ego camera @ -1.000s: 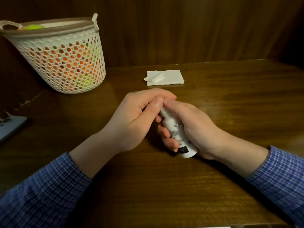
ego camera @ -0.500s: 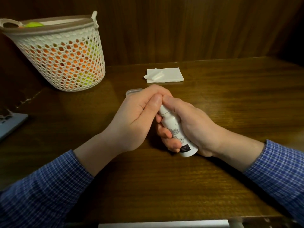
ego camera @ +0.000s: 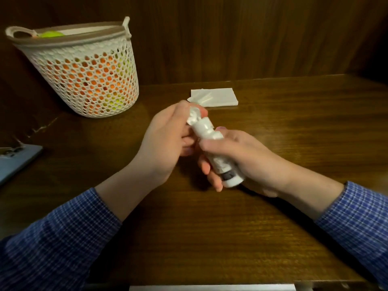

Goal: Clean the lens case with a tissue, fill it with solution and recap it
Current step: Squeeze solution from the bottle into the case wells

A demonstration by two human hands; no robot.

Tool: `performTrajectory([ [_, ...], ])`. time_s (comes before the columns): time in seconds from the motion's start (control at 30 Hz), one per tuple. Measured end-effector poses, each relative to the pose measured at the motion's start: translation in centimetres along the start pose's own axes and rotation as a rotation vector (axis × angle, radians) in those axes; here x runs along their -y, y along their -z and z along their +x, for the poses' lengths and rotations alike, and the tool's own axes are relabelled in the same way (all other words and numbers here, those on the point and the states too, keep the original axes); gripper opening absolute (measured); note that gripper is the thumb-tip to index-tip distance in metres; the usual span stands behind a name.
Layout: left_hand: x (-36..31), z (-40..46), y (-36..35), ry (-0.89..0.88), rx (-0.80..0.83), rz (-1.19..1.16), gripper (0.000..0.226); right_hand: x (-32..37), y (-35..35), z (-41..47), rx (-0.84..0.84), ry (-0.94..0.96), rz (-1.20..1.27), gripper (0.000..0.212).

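**Hands part at the bottle top**

Since half a second ago the left hand (ego camera: 165, 141) has slid off the top of the bottle (ego camera: 216, 152), and the white neck and cap end, hidden before, now shows. Both hands have lifted a bit toward the tissue (ego camera: 220, 97). The right hand (ego camera: 241, 156) grips the bottle body, fingers curled round it, tilted with its top pointing up-left. The left fingertips pinch something white at the bottle's tip; blurred, so whether it is the cap or a scrap of tissue I cannot tell. The lens case does not show now; a clear piece peeked out behind the left hand a moment ago, and nothing is visible there now. The tissue pile lies flat on the table (ego camera: 294, 127), beyond the hands, apart from them. Basket (ego camera: 88, 80) sits far left.

Judgement: the bottle is likely being uncapped or recapped, so this is around the fill step. Whether the case is filled yet cannot be told.
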State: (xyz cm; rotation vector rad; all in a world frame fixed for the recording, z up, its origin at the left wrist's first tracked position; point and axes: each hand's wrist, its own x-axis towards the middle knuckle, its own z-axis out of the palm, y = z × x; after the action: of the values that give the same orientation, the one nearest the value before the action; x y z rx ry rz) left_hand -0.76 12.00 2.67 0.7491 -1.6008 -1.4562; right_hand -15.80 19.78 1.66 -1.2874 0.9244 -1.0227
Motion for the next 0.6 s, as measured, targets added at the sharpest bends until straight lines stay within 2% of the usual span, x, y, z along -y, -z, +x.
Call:
performTrajectory([
  [0.1, -0.8, 0.8, 0.8, 0.123, -0.096, -0.295, 0.045, -0.6, 0.0, -0.2, 0.015, 0.002, -0.111, 0.024],
  [0.2, -1.0, 0.9, 1.0, 0.234, -0.057, -0.477, 0.044, -0.7, 0.0, -0.2, 0.035, 0.002, -0.209, 0.022],
  [0.43, -0.9, 0.7, 0.6, 0.358, 0.061, -0.615, 0.043, -1.0, 0.2, 0.0, -0.007, 0.077, -0.219, 0.026],
  [0.6, -0.6, 0.8, 0.6, 0.383, 0.067, -0.631, 0.041, -1.6, 0.3, 0.1, -0.019, 0.115, -0.153, 0.011],
])
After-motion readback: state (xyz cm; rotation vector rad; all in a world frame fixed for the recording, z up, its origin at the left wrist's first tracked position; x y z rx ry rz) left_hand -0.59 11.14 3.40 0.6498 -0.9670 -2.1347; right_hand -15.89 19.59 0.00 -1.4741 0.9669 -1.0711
